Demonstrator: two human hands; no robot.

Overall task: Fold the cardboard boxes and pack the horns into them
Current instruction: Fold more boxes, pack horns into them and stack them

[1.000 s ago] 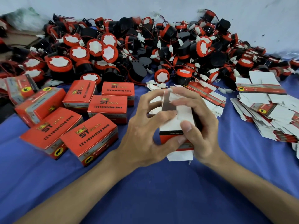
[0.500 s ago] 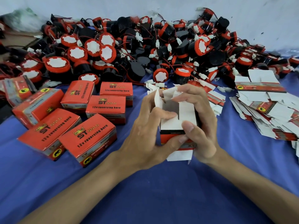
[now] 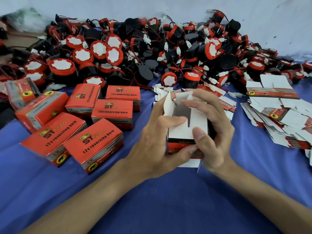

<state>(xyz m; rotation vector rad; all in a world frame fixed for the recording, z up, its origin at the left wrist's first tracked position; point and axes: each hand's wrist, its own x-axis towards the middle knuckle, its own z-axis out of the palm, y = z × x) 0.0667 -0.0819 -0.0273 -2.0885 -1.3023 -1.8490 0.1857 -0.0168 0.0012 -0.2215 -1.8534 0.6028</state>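
Note:
Both hands hold one red cardboard box (image 3: 182,130) upright above the blue cloth, its white flaps standing open at the top. My left hand (image 3: 152,137) grips its left side, fingers curled over a flap and thumb under the box front. My right hand (image 3: 212,125) wraps the right side, its thumb pressing on the front flap and its fingers over the far flaps. Behind lies a big pile of red and black horns (image 3: 152,53) with wires. The inside of the box is mostly hidden.
Several folded red boxes (image 3: 94,146) lie to the left on the blue cloth (image 3: 152,200). Flat unfolded box blanks (image 3: 276,115) are stacked at the right, more behind my hands (image 3: 224,102). A pale wall (image 3: 168,5) stands behind the pile.
The top flaps have been spread wider open. My left fingers have moved down onto a side flap, and my right fingers have shifted over the far flaps. The box stays in place.

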